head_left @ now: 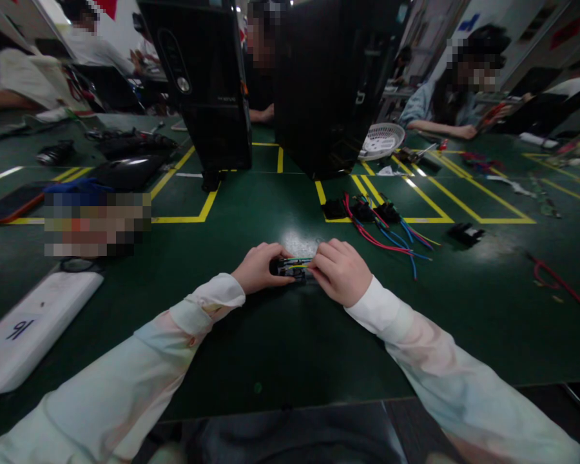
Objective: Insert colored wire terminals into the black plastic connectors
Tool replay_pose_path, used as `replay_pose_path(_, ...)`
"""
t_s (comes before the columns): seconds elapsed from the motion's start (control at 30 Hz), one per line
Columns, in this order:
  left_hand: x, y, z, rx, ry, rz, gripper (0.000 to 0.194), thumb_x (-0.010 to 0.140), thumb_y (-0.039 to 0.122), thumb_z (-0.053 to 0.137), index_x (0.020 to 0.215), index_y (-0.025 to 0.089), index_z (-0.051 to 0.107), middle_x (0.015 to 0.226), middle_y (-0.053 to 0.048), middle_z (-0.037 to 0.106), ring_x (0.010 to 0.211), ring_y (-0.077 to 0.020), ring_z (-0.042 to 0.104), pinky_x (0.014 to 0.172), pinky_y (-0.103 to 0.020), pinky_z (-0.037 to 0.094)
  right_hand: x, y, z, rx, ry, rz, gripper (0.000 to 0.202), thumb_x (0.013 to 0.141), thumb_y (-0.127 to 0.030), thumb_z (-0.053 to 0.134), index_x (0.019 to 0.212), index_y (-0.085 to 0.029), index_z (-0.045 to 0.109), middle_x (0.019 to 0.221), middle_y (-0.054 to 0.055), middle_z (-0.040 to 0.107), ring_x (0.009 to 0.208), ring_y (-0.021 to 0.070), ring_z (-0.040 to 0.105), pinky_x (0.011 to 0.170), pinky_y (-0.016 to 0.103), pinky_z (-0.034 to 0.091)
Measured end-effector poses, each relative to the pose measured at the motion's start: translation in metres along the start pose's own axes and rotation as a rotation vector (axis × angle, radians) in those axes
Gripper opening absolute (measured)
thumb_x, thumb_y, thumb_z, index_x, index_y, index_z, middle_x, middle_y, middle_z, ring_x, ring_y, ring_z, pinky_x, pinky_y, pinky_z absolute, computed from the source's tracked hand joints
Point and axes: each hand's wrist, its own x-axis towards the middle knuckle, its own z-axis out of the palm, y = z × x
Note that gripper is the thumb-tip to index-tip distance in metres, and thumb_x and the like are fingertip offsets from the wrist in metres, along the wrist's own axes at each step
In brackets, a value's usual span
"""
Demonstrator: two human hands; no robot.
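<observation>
OK — L hand [260,268] grips black part [298,274], R hand [343,273] pinches yellow wire [299,267] — green table [290,386]'s near edge well apart.

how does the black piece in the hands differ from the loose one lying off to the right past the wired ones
The held black piece is between the left hand and the right hand, while the loose black piece lies untouched on the table. The held piece has green and yellow wires along it; the loose piece shows none. Both are small and mostly black.
</observation>
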Motion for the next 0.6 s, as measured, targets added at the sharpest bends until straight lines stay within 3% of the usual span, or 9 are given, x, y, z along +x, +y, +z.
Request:
replay_pose_path(0.17,-0.0001,-0.0007,-0.0008,-0.007,-0.012,-0.004,0.037,0.065,0.044,0.068,0.091,0.02,0.057,0.093,-0.003,0.061,0.087,-0.0219,0.052,0.074,-0.033,0.039,-0.0006,-0.0014,0.002,0.035,-0.049,-0.03,0.017,0.087,-0.023,0.043,0.078,-0.016,0.055,0.078,0.005,0.053,0.074,0.0167,0.039,0.064,0.03,0.025)
replay_pose_path(0.4,0.0001,0.0008,-0.0014,0.002,-0.004,-0.013,0.037,0.065,0.044,0.068,0.091,0.02,0.057,0.092,-0.003,0.061,0.086,-0.0217,0.052,0.074,-0.033,0.038,0.0006,-0.0029,-0.0044,-0.033,0.044,0.026,0.021,0.089,-0.025,0.042,0.077,-0.017,0.058,0.075,0.004,0.058,0.077,0.0177,0.041,0.068,0.031,0.023)
replay_pose_path(0.6,-0.0001,-0.0006,-0.0012,-0.011,-0.015,-0.009,0.037,0.065,0.043,0.068,0.093,0.021,0.057,0.093,-0.002,0.061,0.087,-0.0216,0.052,0.074,-0.033,0.038,-0.001,0.0012,-0.0044,-0.001,-0.064,0.025,0.016,0.086,-0.028,0.048,0.078,-0.017,0.057,0.074,0.004,0.059,0.075,0.0172,0.041,0.065,0.03,0.022)
